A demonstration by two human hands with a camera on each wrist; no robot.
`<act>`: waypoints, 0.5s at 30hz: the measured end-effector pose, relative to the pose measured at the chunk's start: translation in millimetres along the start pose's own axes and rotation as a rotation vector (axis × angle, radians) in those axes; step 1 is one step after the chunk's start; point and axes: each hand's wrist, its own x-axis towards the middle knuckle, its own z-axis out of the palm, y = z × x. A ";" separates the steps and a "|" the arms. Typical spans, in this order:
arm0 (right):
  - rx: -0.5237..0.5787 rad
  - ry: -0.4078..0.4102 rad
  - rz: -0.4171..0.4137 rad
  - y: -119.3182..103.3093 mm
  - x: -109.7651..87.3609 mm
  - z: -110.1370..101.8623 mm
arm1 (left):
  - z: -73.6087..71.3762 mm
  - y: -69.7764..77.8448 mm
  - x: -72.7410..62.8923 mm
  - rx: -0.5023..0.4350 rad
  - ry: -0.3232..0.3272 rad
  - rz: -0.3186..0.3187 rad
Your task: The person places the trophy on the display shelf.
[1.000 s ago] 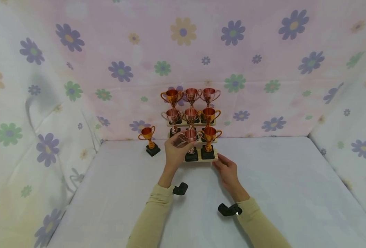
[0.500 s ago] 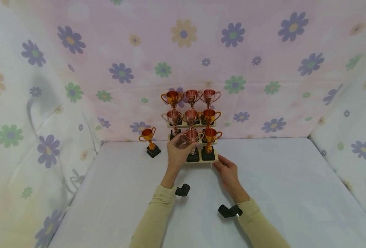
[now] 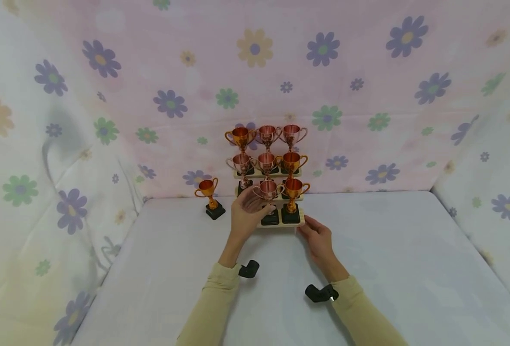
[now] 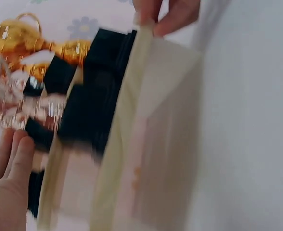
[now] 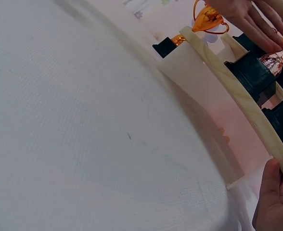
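A tiered display stand [image 3: 285, 225] with pale wooden edges carries rows of small trophies on black bases. In the head view my left hand [image 3: 245, 216] is at the rose-gold trophy [image 3: 269, 189] in the middle of the front row, thumb tip at its stem. The left wrist view shows the fingers [image 4: 16, 156] of that hand straight beside the cup. My right hand [image 3: 317, 239] pinches the stand's front right corner; the right wrist view shows its thumb and fingers on the wooden edge [image 5: 257, 115]. A gold trophy [image 3: 291, 211] stands just right of the rose-gold one.
Apart from the stand, a gold trophy [image 3: 211, 198] stands on the white tabletop [image 3: 164, 269] to the left. Several gold and rose-gold trophies fill the upper tiers, such as a rose-gold trophy [image 3: 291, 134] at top right. A flowered cloth [image 3: 255, 77] hangs behind.
The rose-gold trophy has shifted slightly right towards the gold one. My left thumb has slid down from the cup to the stem, and that hand has eased left. The right hand stays put.
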 end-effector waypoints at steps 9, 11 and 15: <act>0.002 -0.005 -0.014 0.9 0.7 4.3 | -65.3 -5.1 -17.3 0.118 -0.050 -0.100; 0.004 -0.006 -0.010 1.3 0.4 4.0 | -78.0 -6.3 -20.4 0.180 -0.039 -0.130; 0.012 -0.005 -0.011 1.9 -0.4 1.6 | -98.1 -8.2 -23.0 0.262 0.014 -0.176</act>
